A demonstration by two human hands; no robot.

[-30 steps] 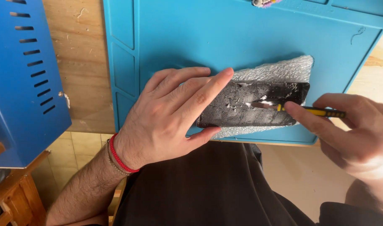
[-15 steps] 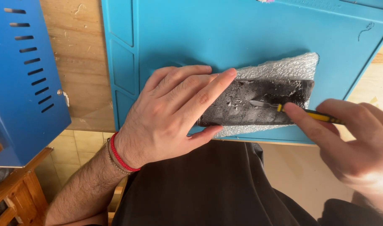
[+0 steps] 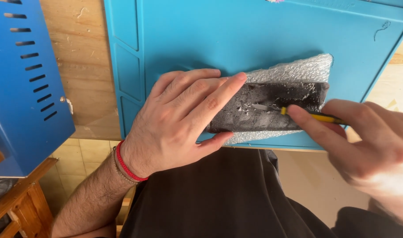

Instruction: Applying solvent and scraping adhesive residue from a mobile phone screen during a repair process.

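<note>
A: Phone [image 3: 272,112] sits on bubble wrap [image 3: 298,70] at the near edge of the blue mat [image 3: 210,35] on the worktop [image 3: 84,83].

B: Yep, left hand [image 3: 179,119] spread flat, pinning it. Right hand [image 3: 364,141] pinches a yellow-handled blade [image 3: 294,112] against its back.

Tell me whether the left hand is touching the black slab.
Touching: the head view shows the left hand pressed flat on the black slab, fingers over its end.

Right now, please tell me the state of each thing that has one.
Left hand: flat, pressing the dark slab down.
Right hand: gripping the yellow-handled tool.
Dark slab: lying flat, surface scraped, flakes loose.
Yellow-handled tool: blade tip on the slab.
Bubble wrap: spread under the slab.
</note>
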